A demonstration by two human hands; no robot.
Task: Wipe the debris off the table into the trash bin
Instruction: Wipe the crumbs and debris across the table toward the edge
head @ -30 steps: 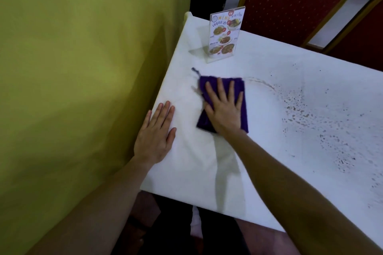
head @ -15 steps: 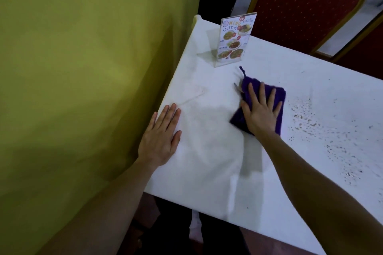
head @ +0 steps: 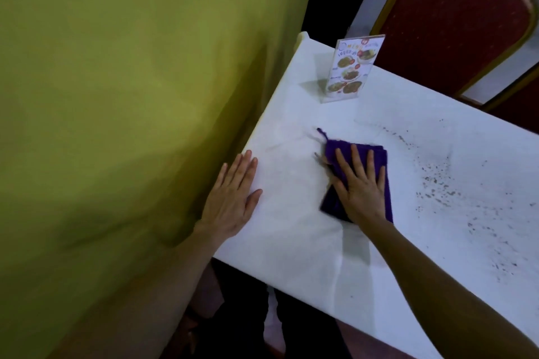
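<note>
I have my right hand pressed flat, fingers spread, on the purple cloth mid-worktop. My left hand rests open and flat near the worktop's left edge. Dark debris lies scattered right of the cloth; a menu stand sits beyond.

"MENU" on menu stand

I am seeing both bare forearms reaching forward from the lower edge of the view. My left hand is lying flat, palm down, fingers straight and close together, thumb out to the side. My right hand is pressing palm down with fingers straight and spread apart.
</note>
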